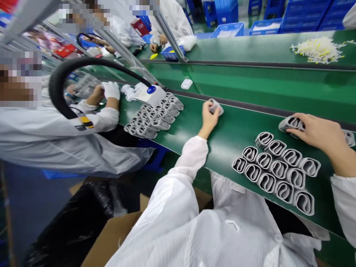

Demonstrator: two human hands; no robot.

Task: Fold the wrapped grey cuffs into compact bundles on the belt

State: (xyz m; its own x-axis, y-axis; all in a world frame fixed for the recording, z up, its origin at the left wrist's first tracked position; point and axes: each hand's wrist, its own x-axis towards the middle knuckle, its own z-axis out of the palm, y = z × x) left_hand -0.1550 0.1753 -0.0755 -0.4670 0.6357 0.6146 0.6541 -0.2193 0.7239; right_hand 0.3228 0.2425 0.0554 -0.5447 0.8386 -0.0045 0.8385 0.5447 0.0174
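Grey folded strips [278, 170] stand in rows on the green bench [239, 129]; the left hand [211, 118] clamps one strip [216, 107], the right hand [314, 129] another strip [291, 123].

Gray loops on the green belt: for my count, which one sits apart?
The gray loop in the left hand; the others sit in or beside the rows.

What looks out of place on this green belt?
A small white box lies by itself on the far green belt, with nothing else close to it, and it looks stray. By contrast, most of the grey folded loops on the near belt sit in neat rows.
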